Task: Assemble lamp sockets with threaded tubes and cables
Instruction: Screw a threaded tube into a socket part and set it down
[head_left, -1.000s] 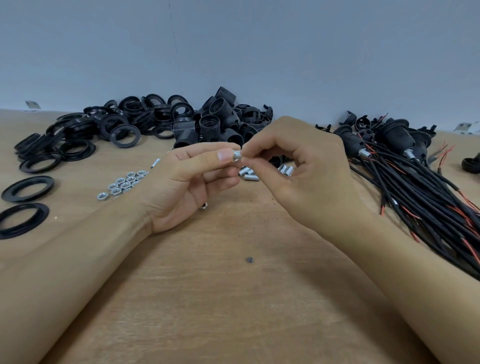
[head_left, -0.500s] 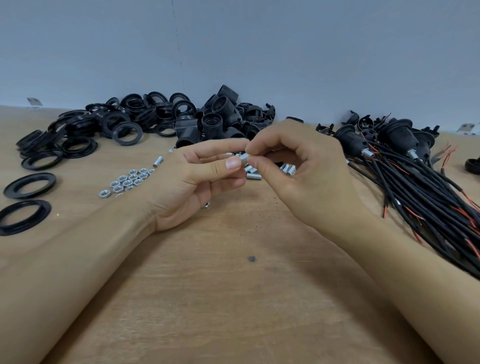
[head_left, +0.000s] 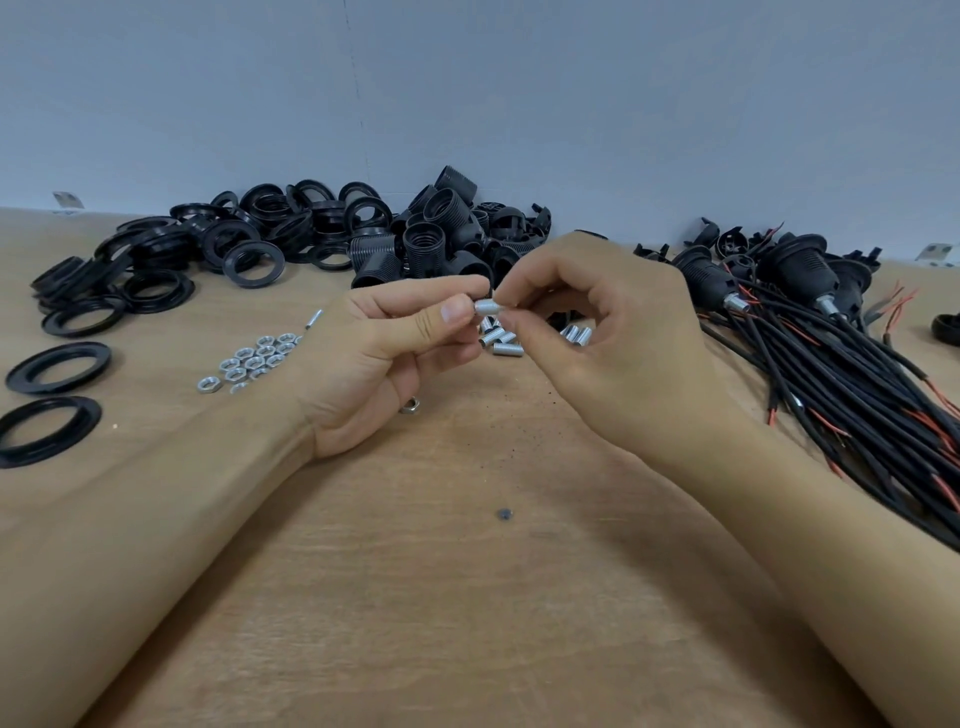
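Both hands are raised over the wooden table (head_left: 467, 597), and the short silver threaded metal tube (head_left: 487, 306) sits right between them. The left hand (head_left: 384, 358) pinches one end with thumb and forefinger; the right hand (head_left: 608, 343) pinches the other. Loose silver tubes (head_left: 501, 340) lie just beneath the grip, silver hex nuts (head_left: 254, 361) off to its left, black cabled sockets (head_left: 810, 312) to its right.

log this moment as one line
step: tube prep | left hand: pinches threaded tube | right hand: pinches tube's other end
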